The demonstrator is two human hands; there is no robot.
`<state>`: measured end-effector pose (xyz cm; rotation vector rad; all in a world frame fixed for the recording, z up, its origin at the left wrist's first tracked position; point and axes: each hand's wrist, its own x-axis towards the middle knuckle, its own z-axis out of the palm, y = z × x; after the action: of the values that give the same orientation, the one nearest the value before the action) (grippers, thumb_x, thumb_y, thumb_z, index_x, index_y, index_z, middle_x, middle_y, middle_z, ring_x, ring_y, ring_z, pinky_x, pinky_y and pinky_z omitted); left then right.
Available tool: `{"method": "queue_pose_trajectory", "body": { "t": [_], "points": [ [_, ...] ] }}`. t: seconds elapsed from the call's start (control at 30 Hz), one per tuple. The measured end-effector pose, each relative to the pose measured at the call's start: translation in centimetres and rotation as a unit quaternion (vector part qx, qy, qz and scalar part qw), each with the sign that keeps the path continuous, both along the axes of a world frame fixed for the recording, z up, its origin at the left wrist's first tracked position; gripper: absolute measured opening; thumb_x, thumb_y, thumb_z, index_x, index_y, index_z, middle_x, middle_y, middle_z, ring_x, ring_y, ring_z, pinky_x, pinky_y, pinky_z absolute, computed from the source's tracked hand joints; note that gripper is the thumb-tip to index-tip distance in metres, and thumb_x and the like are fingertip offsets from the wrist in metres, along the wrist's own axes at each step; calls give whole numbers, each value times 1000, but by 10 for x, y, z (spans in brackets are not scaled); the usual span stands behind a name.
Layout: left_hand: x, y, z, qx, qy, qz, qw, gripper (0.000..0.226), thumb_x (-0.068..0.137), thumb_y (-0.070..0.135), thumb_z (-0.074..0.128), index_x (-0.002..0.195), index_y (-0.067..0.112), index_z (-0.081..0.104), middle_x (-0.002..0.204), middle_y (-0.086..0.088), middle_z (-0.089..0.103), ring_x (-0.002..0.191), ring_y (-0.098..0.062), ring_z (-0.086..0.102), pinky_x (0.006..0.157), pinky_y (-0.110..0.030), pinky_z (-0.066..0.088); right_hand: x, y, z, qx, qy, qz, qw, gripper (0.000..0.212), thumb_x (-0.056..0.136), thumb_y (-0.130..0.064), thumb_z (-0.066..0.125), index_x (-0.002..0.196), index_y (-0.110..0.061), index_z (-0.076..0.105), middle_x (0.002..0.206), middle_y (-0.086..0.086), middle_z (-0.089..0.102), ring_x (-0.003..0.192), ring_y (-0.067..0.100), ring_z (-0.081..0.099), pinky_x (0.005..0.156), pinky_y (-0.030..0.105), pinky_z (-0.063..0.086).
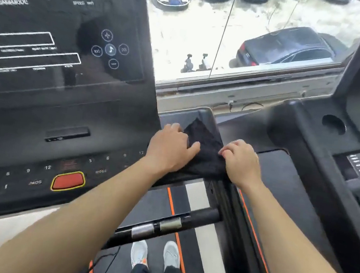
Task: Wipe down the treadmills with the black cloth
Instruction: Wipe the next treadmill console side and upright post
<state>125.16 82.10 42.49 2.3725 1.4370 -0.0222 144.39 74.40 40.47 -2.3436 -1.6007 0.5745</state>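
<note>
The right hand (239,164) pinches the right edge of the cloth (205,151), its fingers curled under and bunching the fabric. The left hand (171,150) lies palm down on the cloth's left part. Its thumb stretches across the fabric toward the right hand, and its fingertips bend at the cloth's far left side. It presses on the cloth rather than clasping it. The hands are near each other but apart, with dark fabric between them.

The cloth is black and loosely folded. It lies on the tray (207,114) at the right end of the treadmill (37,131) console. One corner points at the tray's far rim, and its near side reaches the tray's near edge.

Left of the tray the console (63,107) rises, tilted and dark, with white outlined panels and a ring of round music buttons. A red button (69,181) sits near the console's near edge, among numbered keys. Below the tray's near edge a handlebar (162,225) with two metal bands crosses the belt (157,199). The person's grey shoes (139,253) stand on the belt.

To the right is a second treadmill (302,175), its tray holding a round cup hole (334,124). Beyond the tray's far rim, a window (227,83) looks down on parked cars (286,49).
</note>
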Motion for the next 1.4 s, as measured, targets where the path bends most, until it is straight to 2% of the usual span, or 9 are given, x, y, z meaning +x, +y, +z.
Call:
{"method": "queue_pose_trajectory", "body": {
  "t": [0.1,0.27,0.47,0.6,0.73,0.93,1.07,1.23,1.4],
  "points": [
    [29,-20,-33,-23,-52,16,998,45,101,26,40,139,5,51,152,-12,41,139,-30,39,110,-42,39,-25,4,-29,23,-49,60,997,55,97,-37,36,146,-14,47,150,15,42,136,34,40,111,47,35],
    [42,-12,-68,35,17,9,999,62,105,27,26,159,7,2,168,-11,-6,155,-25,-4,125,-41,8,-25,34,-55,5,-119,131,984,67,99,-44,7,159,-15,10,167,12,-1,154,28,-1,122,50,13],
    [73,91,-80,61,16,59,996,56,105,33,24,159,17,22,165,-2,25,151,-19,22,121,-39,19,9,154,-71,9,24,137,990,69,97,-47,10,157,-14,19,166,8,15,153,26,9,123,48,16],
    [80,95,-80,95,13,80,992,48,104,38,26,148,26,41,149,0,49,138,-21,44,111,-40,31,15,158,-67,29,176,95,979,50,107,-31,26,153,-12,32,163,6,25,150,14,17,120,27,12],
    [67,10,-83,90,35,60,994,58,105,36,23,160,19,17,168,-11,9,154,-31,8,124,-47,12,3,70,-65,92,117,115,982,59,104,-29,27,157,-6,17,167,12,7,154,18,5,125,35,10],
    [68,17,-73,34,38,26,998,60,105,41,14,161,20,3,168,-7,-5,155,-26,-5,125,-44,4,10,69,-72,62,135,114,982,63,103,-38,21,158,-10,10,168,5,2,154,13,1,124,36,12],
    [83,98,-68,-6,30,64,997,52,105,42,21,150,25,38,157,-6,40,143,-29,36,115,-45,26,18,145,-66,65,235,72,967,43,108,-19,29,147,-6,42,144,3,45,136,14,36,107,16,20],
    [83,163,-57,-140,74,52,986,51,105,42,17,136,22,53,147,-11,51,130,-33,49,102,-47,36,35,209,-77,-61,174,117,976,32,95,-18,37,84,-2,63,94,12,65,89,24,55,83,45,45],
    [69,113,-69,5,105,76,992,51,102,46,16,131,26,53,137,-9,60,124,-33,54,95,-45,38,23,171,-54,15,95,181,979,36,105,-11,32,129,4,56,140,21,53,132,33,44,110,37,28]
  ]
}}
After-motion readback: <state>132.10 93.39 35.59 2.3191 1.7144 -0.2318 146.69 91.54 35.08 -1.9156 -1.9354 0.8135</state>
